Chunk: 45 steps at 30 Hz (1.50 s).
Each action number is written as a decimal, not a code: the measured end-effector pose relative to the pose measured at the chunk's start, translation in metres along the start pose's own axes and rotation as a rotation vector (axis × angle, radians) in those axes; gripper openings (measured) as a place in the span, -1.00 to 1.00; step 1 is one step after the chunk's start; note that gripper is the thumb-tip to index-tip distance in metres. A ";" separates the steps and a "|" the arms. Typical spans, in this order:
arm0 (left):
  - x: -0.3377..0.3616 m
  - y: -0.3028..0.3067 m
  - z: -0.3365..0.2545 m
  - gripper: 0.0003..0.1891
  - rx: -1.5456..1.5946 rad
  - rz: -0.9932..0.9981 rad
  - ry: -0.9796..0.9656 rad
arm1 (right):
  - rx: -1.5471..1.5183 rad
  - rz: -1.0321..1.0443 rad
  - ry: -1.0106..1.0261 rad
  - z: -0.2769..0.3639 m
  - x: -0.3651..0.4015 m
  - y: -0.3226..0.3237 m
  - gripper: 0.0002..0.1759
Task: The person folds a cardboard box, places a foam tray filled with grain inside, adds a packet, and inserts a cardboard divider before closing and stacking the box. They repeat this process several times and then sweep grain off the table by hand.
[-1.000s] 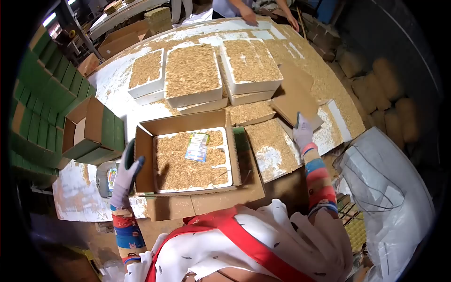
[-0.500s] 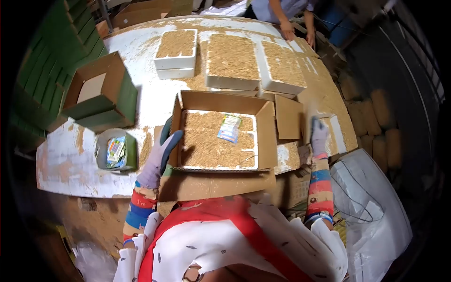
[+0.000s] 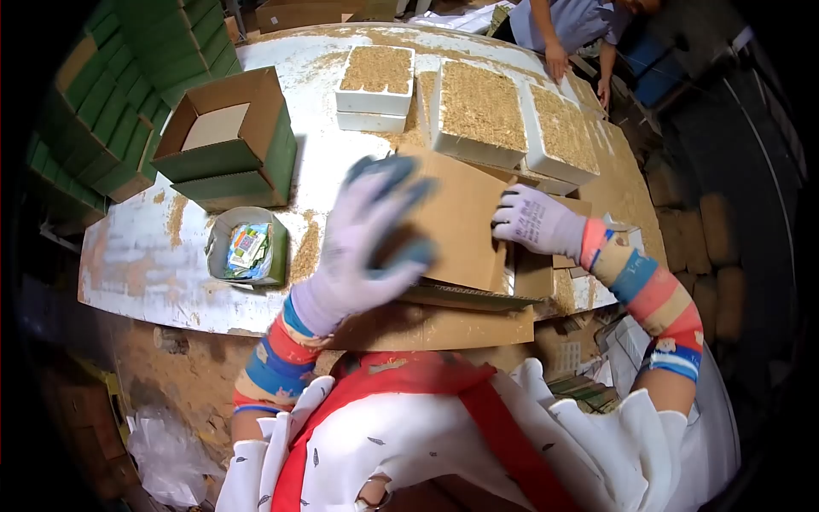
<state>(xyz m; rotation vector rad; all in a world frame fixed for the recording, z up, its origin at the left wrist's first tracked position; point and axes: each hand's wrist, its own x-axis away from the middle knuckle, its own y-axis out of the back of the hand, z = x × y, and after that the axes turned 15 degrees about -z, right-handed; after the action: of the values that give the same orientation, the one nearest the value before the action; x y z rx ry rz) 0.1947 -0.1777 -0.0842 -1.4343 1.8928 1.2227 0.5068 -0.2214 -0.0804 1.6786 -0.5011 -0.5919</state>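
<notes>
A brown cardboard sheet or flap lies over the top of an open cardboard box, hiding the contents. My right hand, in a pale glove with dark fingertips, has its fingers curled over the sheet's right edge. Motion blurs my left hand, which is raised over the box's left side with thumb and fingers spread. Nothing shows in its grasp. Left of the box stands a small green carton holding printed packets.
White foam trays of wood-shaving-like material stand behind the box. A larger green carton is at the left, near stacked green boxes. Across the table, another person's hands rest near its far edge.
The sheet or flap now covers the box, hiding the filled tray and packet inside. My right hand has come in from the right onto its edge; my left has lifted off the box's left wall.
</notes>
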 end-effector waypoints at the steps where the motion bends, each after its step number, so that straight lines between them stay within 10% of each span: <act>1: -0.024 -0.004 -0.013 -0.16 -0.152 0.245 -0.165 | -0.003 0.029 0.013 -0.002 -0.005 0.000 -0.92; 6: -0.034 -0.036 0.012 0.19 -0.181 0.564 0.006 | -0.479 -0.487 -0.447 -0.020 0.003 0.056 -0.79; 12: 0.003 -0.055 0.028 -0.23 -0.020 0.287 0.214 | -0.256 -1.050 -0.733 0.004 0.024 0.015 -0.47; 15: 0.041 -0.056 0.051 -0.56 0.327 -0.175 0.711 | -0.257 -1.003 -1.116 0.009 0.025 -0.017 -0.43; 16: 0.048 -0.055 0.059 -0.60 0.225 -0.175 0.626 | -0.219 -0.706 -1.112 0.012 0.022 -0.029 -0.45; 21: 0.027 -0.056 0.035 -0.36 -0.237 0.112 0.139 | -0.090 0.235 -0.338 0.041 0.001 -0.079 -0.31; 26: -0.007 -0.059 -0.006 -0.23 -0.492 0.566 -0.202 | -0.445 0.086 -0.546 0.020 0.048 0.027 -0.61; 27: -0.009 -0.066 -0.008 -0.26 -0.561 0.634 -0.287 | -0.671 -0.403 -0.671 0.027 0.062 0.040 -0.71; 31: -0.012 -0.094 -0.006 -0.49 -0.513 0.802 -0.379 | -0.040 -0.699 -1.006 0.038 0.089 0.038 -0.72; 33: -0.009 -0.104 -0.010 -0.52 -0.415 0.955 -0.317 | -0.103 -0.750 -0.707 0.045 0.064 0.031 -0.66; 40: -0.028 -0.095 -0.003 -0.05 -0.420 1.347 0.141 | -0.292 0.364 -0.562 0.057 0.012 -0.011 -0.41; 42: -0.038 -0.063 0.018 -0.09 -0.063 1.029 0.216 | -0.429 -0.019 -0.516 0.051 0.025 -0.008 -0.37; 43: -0.054 -0.042 0.009 -0.25 0.309 0.826 0.686 | -0.490 -0.213 -0.487 0.046 0.033 -0.006 -0.34; 45: -0.035 -0.014 0.044 -0.44 0.593 0.080 0.861 | -0.368 -0.736 -0.730 0.043 0.049 0.020 -0.42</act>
<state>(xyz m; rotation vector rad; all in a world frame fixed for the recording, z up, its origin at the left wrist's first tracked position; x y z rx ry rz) 0.2135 -0.1230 -0.0838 -1.6536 2.5545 -0.0469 0.5169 -0.2883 -0.0722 1.2215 -0.2331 -1.7541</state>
